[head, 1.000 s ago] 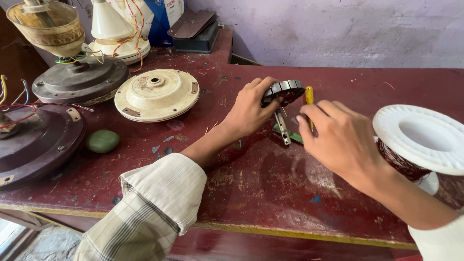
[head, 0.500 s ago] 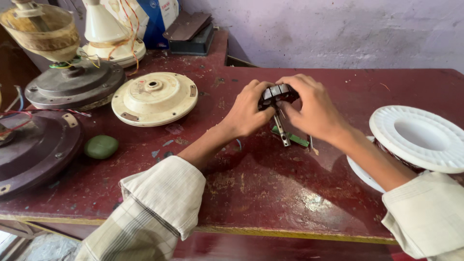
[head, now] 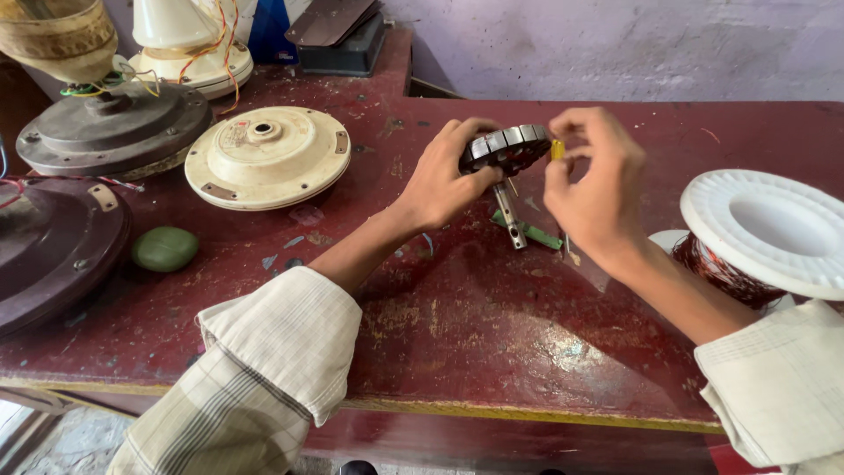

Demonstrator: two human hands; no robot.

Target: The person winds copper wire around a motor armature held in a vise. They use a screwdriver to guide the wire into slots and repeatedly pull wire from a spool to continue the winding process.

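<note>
Stator (head: 505,147) sits tilted in my left hand (head: 444,180), gripped above the counter (head: 457,334), while my right hand (head: 598,189), clasped over it a moment ago, has drawn just beside it, pinching a yellow piece (head: 556,149).

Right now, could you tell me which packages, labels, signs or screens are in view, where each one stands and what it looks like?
Blue package: back edge of the table, behind the white fan part; upright, mostly hidden, blue with some white.
Label: on the top of the cream fan cover, left of its hub; small patch with reddish marks, too small to tell more.
No signs or screens in view.
</note>
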